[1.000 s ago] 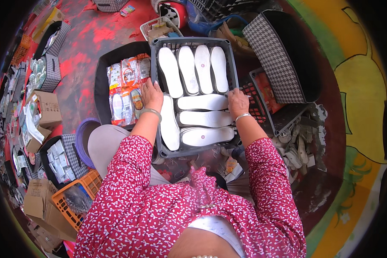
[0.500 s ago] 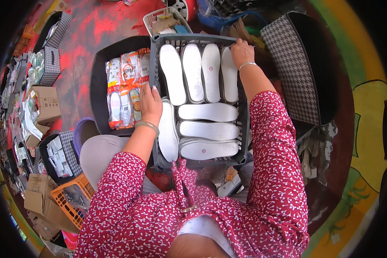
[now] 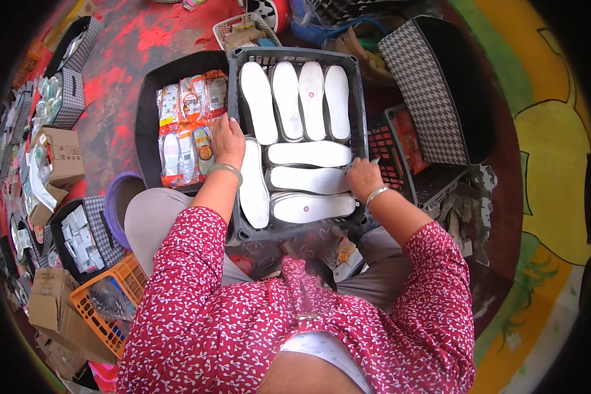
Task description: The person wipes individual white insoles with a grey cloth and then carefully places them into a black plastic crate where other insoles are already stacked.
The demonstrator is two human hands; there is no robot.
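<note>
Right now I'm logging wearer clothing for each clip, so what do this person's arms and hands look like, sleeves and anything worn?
Both arms wear loose sleeves of a red fabric with a small white leafy print, ending near the elbow. The left hand and right hand are bare, without gloves. Each wrist carries a thin silvery bangle: left bangle, right bangle. No rings can be made out.

right hand [image 3: 363, 177]: back from crate's far corner | now at crate [image 3: 295, 231] right edge
</note>
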